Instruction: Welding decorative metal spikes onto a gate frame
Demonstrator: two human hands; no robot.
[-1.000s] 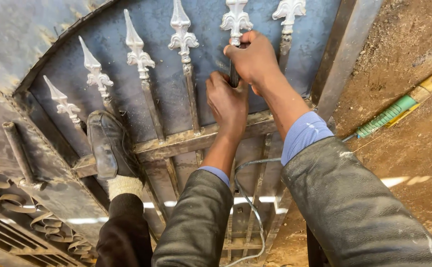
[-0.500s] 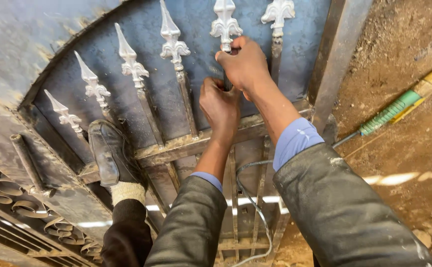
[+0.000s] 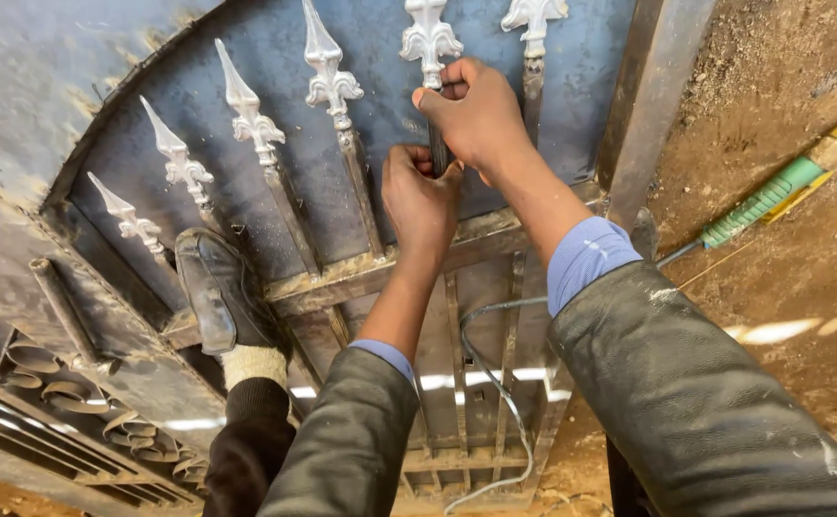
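A metal gate [image 3: 361, 273] lies flat below me, with a row of silver spear-shaped finials on dark bars over a blue-grey sheet panel. My left hand [image 3: 421, 196] is closed around one upright bar [image 3: 437, 153], just below its finial [image 3: 430, 38]. My right hand [image 3: 474, 113] grips the same bar higher up, right under that finial. Both sleeves are dark jacket over blue cuffs.
My left shoe [image 3: 217, 292] rests on the gate's crossbar. A grey cable [image 3: 495, 383] loops over the lower bars. A green-handled tool [image 3: 758, 201] lies on the dirt at right, beside a steel frame post [image 3: 653, 105]. Scroll ironwork [image 3: 45, 378] is at lower left.
The view has drifted so the finials sit higher in the frame. Both hands stay clamped on the same bar, with my right hand shifted slightly up toward the finial.
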